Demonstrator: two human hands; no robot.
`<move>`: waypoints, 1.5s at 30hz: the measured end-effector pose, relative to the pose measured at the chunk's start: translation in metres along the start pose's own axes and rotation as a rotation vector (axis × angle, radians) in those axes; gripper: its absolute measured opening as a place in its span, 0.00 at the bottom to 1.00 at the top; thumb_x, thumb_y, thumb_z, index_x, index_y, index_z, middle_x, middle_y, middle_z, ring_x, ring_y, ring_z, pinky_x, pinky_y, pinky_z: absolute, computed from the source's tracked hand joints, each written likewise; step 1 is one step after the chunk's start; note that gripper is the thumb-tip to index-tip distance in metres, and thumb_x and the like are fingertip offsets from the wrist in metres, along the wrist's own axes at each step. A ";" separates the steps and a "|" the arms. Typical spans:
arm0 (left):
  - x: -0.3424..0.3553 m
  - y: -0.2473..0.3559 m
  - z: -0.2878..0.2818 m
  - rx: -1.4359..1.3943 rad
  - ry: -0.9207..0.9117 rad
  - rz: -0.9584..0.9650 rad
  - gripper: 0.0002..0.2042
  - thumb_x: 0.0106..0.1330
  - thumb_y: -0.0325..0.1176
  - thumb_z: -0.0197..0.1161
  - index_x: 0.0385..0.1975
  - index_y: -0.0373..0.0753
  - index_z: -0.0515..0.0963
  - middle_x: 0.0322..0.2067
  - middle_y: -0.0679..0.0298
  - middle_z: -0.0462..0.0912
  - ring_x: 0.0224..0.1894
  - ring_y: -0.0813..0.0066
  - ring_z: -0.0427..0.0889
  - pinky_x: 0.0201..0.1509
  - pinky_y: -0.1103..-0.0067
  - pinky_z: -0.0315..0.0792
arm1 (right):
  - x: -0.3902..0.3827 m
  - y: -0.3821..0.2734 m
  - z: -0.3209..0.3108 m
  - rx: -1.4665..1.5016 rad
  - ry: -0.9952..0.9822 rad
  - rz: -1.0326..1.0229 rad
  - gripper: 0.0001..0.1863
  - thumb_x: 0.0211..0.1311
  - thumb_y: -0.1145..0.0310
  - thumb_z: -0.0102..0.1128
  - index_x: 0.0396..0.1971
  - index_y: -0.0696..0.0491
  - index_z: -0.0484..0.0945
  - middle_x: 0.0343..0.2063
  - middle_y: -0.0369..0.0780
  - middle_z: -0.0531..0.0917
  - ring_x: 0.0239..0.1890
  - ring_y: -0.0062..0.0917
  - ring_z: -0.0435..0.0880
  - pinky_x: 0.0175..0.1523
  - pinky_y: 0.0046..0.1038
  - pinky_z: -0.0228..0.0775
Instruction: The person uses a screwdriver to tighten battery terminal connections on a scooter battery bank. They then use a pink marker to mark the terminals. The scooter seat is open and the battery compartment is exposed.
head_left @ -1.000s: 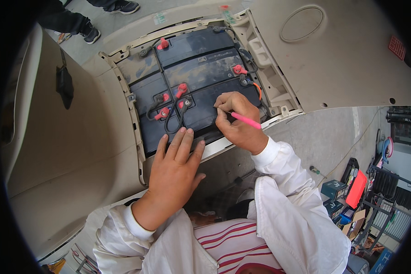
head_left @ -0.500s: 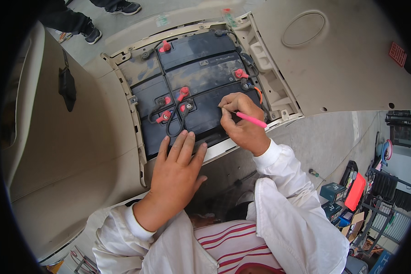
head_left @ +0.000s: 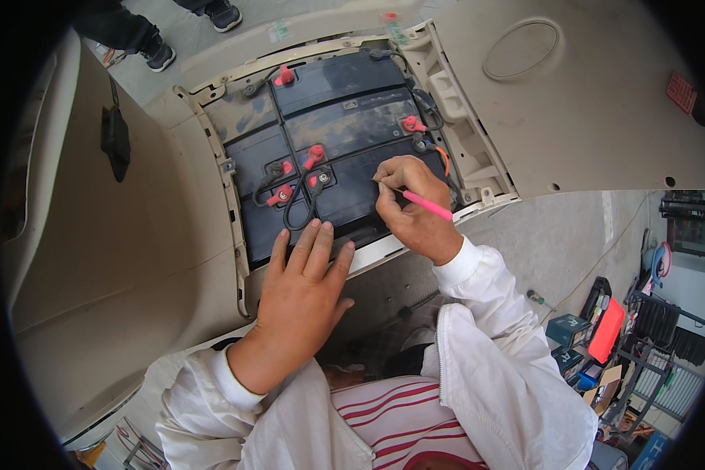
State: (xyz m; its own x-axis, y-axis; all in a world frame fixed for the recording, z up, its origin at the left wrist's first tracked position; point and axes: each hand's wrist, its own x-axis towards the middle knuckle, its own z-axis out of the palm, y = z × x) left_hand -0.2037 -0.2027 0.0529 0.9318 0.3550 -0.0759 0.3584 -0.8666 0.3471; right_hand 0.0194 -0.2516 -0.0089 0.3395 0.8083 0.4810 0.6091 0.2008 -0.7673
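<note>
Dusty black batteries (head_left: 352,129) sit side by side in a beige bay. My right hand (head_left: 415,204) is closed in a pen-like pinch on a slim pink-handled tool (head_left: 428,205). Its thin tip comes down by my fingertips at the top of the near battery (head_left: 348,188); whether it touches cannot be seen. Fingers spread, my left hand (head_left: 301,294) lies flat with its fingertips on the bay's near edge. Just beyond them are a black cable loop (head_left: 288,215), a bare terminal (head_left: 323,179) and red terminal caps (head_left: 315,155).
A beige seat-like panel (head_left: 133,266) rises on the left. To the right extends a beige floor panel (head_left: 587,117) with a red grate. Another person's shoes (head_left: 158,55) stand at the far left. Boxes and a red case (head_left: 605,330) lie at the lower right.
Both hands stay nearly in place. The pink handle has shifted slightly left and its near end a little down, still pinched in my right hand.
</note>
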 end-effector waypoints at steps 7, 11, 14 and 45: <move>-0.004 -0.002 -0.003 0.010 -0.026 0.004 0.38 0.50 0.40 0.78 0.64 0.43 0.72 0.68 0.50 0.63 0.72 0.53 0.61 0.74 0.54 0.55 | 0.000 0.001 -0.001 -0.037 0.031 0.026 0.11 0.47 0.86 0.60 0.28 0.56 0.69 0.30 0.43 0.80 0.33 0.39 0.81 0.42 0.33 0.75; -0.006 -0.002 -0.003 0.020 -0.033 0.011 0.37 0.51 0.41 0.77 0.63 0.43 0.72 0.69 0.50 0.63 0.73 0.53 0.60 0.75 0.54 0.54 | -0.002 0.000 -0.006 -0.047 -0.040 -0.020 0.11 0.47 0.86 0.60 0.27 0.56 0.68 0.28 0.43 0.79 0.31 0.38 0.80 0.42 0.34 0.75; -0.006 -0.002 -0.004 0.026 -0.041 0.008 0.36 0.52 0.41 0.77 0.64 0.43 0.72 0.69 0.50 0.62 0.73 0.54 0.60 0.75 0.55 0.54 | -0.002 0.002 -0.008 -0.044 -0.048 -0.072 0.11 0.49 0.85 0.60 0.27 0.57 0.68 0.29 0.42 0.79 0.30 0.35 0.78 0.41 0.33 0.75; -0.008 -0.002 -0.002 0.008 -0.049 0.015 0.39 0.47 0.40 0.80 0.63 0.46 0.73 0.70 0.50 0.60 0.74 0.53 0.58 0.75 0.53 0.53 | -0.014 0.004 -0.007 0.025 0.027 0.108 0.11 0.49 0.84 0.61 0.28 0.55 0.69 0.30 0.42 0.80 0.34 0.36 0.80 0.42 0.33 0.73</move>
State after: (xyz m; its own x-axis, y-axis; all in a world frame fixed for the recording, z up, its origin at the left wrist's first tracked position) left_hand -0.2123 -0.2031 0.0544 0.9386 0.3247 -0.1169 0.3450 -0.8745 0.3408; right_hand 0.0221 -0.2659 -0.0155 0.4213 0.8108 0.4063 0.5504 0.1275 -0.8251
